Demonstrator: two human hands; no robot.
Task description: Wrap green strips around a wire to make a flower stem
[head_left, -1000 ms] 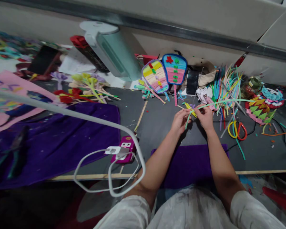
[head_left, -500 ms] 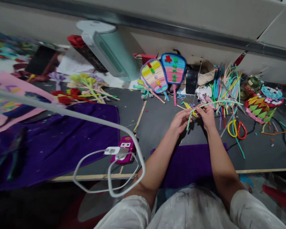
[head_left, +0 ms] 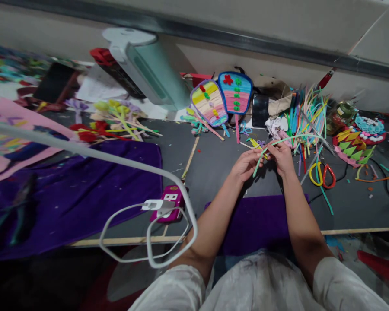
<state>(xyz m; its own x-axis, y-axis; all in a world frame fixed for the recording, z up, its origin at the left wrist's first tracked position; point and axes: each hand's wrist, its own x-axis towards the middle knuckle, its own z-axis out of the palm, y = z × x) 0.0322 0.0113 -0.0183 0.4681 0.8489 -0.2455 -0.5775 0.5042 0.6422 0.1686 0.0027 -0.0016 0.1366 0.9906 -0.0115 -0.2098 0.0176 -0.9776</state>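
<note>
A light green pipe cleaner (head_left: 293,137) runs through both of my hands, its long free end arching to the right. Its short end, which looks twisted, hangs below my fingers. My left hand (head_left: 247,165) is closed in a pinch on it. Close beside, my right hand (head_left: 281,157) pinches the same pipe cleaner with thumb and fingers. Just behind my hands lie small yellow and purple pieces, partly covered by my fingers. Scissors (head_left: 322,175) with a yellow and a red handle rest to the right of my right hand.
Behind stand two fan-shaped pipe-cleaner pieces (head_left: 236,94), a black phone (head_left: 260,110) and a bundle of coloured pipe cleaners (head_left: 306,114). On the left are a purple cloth (head_left: 116,185), pliers (head_left: 19,211), a mint-coloured appliance (head_left: 164,71) and a magenta power strip (head_left: 171,203) with white cable.
The free end of the green pipe cleaner has shifted slightly left and its arch is a little higher. Both hands keep their pinch in nearly the same place.
</note>
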